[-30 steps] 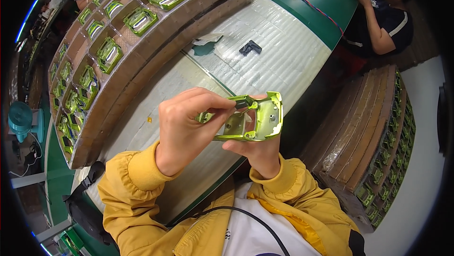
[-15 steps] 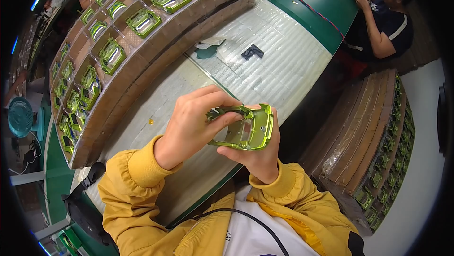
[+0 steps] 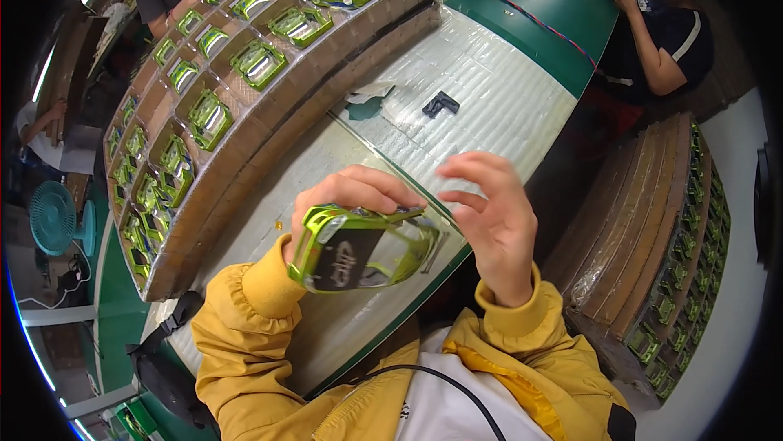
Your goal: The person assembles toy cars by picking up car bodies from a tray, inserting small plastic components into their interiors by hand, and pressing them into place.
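Note:
A bright green plastic housing [image 3: 307, 250] with a black panel and a clear window hangs tilted over the table. My left hand [image 3: 347, 188] grips it along its upper edge, and its far end is smeared by motion. Just right of the housing, my right hand [image 3: 499, 221] is raised, holding nothing, with its fingers apart and slightly curled. Beyond the hands, small black plastic parts [image 3: 441, 104] lie on a ribbed white foam sheet [image 3: 489, 74]. Left of them is a torn dark green and white scrap [image 3: 369, 103].
A brown compartment tray [image 3: 269, 127] of green housings stands at the left, with more stacked trays [image 3: 628, 221] at the right. A red and blue cable [image 3: 534, 20] crosses the green table [image 3: 563, 1]. A co-worker [image 3: 665, 41] sits far right. A teal fan [image 3: 54, 217] stands far left.
My right hand has let go of the housing and moved right. My left hand has turned the housing over, showing its black panel, and shifted it left.

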Demonstrator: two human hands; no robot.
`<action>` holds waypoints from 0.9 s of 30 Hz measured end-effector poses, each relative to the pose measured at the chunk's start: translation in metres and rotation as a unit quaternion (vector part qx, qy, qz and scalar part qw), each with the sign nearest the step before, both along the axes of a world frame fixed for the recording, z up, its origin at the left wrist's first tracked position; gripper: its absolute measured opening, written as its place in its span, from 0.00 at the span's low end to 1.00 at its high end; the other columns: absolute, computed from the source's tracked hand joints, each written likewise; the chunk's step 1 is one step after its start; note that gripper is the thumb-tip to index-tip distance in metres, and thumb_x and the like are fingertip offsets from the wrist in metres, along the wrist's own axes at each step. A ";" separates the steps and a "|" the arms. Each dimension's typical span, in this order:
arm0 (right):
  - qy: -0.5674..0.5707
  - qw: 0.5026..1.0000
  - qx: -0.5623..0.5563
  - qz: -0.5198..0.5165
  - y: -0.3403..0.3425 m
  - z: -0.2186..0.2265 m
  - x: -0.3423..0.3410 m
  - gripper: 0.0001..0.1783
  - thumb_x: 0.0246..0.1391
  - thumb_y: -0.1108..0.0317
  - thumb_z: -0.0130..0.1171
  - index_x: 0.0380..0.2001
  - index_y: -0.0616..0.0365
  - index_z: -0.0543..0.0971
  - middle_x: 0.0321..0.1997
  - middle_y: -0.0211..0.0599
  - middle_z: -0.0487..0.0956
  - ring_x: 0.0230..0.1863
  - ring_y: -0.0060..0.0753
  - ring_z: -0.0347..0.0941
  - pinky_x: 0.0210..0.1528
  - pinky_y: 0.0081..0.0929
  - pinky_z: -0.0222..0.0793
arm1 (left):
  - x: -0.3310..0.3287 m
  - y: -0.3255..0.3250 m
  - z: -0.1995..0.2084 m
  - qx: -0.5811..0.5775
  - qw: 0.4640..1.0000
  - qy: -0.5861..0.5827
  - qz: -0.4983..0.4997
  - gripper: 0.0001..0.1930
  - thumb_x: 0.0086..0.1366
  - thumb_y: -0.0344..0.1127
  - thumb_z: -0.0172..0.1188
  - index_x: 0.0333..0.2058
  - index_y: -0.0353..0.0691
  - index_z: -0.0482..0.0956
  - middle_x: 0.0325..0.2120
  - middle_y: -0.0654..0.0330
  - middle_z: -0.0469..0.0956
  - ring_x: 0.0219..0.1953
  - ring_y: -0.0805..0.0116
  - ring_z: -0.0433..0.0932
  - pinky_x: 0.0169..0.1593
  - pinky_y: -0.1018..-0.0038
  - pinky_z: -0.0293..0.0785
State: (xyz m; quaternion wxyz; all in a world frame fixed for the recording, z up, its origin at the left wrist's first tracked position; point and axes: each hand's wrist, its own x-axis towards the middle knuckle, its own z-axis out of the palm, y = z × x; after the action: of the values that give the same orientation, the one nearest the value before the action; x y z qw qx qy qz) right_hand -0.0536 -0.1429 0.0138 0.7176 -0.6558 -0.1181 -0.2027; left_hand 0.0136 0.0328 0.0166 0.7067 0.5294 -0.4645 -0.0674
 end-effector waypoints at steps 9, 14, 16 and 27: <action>-0.056 0.980 -0.161 -0.099 0.014 0.001 -0.001 0.15 0.35 0.82 0.61 0.32 0.60 0.76 0.32 0.35 0.75 0.28 0.27 0.74 0.28 0.18 0.72 | -0.010 -0.011 -0.009 0.028 0.995 -0.045 0.084 0.09 0.52 0.26 0.58 0.33 0.40 0.71 0.34 0.56 0.74 0.36 0.61 0.71 0.43 0.70 0.66; -0.091 0.975 -0.154 -0.131 0.015 0.002 -0.003 0.12 0.34 0.80 0.62 0.27 0.59 0.77 0.27 0.34 0.76 0.28 0.30 0.74 0.28 0.20 0.70 | -0.015 -0.011 -0.011 0.017 0.997 0.038 0.071 0.09 0.50 0.21 0.58 0.30 0.40 0.72 0.34 0.59 0.67 0.36 0.68 0.71 0.39 0.77 0.69; -0.099 0.971 -0.172 -0.132 0.014 0.001 -0.002 0.11 0.34 0.79 0.62 0.27 0.59 0.77 0.26 0.34 0.76 0.27 0.30 0.73 0.27 0.20 0.70 | -0.015 -0.011 -0.011 0.044 0.996 0.034 0.069 0.09 0.50 0.21 0.58 0.31 0.40 0.72 0.33 0.59 0.68 0.35 0.68 0.71 0.38 0.77 0.69; -0.089 0.963 -0.224 -0.125 0.010 0.003 0.000 0.10 0.33 0.78 0.62 0.25 0.58 0.76 0.24 0.33 0.75 0.25 0.31 0.71 0.27 0.22 0.68 | -0.022 -0.011 -0.011 0.071 0.984 0.021 0.160 0.10 0.50 0.22 0.58 0.32 0.40 0.73 0.30 0.58 0.71 0.33 0.67 0.71 0.37 0.75 0.69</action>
State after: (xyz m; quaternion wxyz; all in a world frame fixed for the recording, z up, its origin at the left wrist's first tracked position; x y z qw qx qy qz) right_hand -0.0534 -0.1325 0.0167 0.5083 -0.7885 -0.1410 -0.3164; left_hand -0.0085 0.0215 0.0059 0.6784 0.6441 -0.3532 0.0029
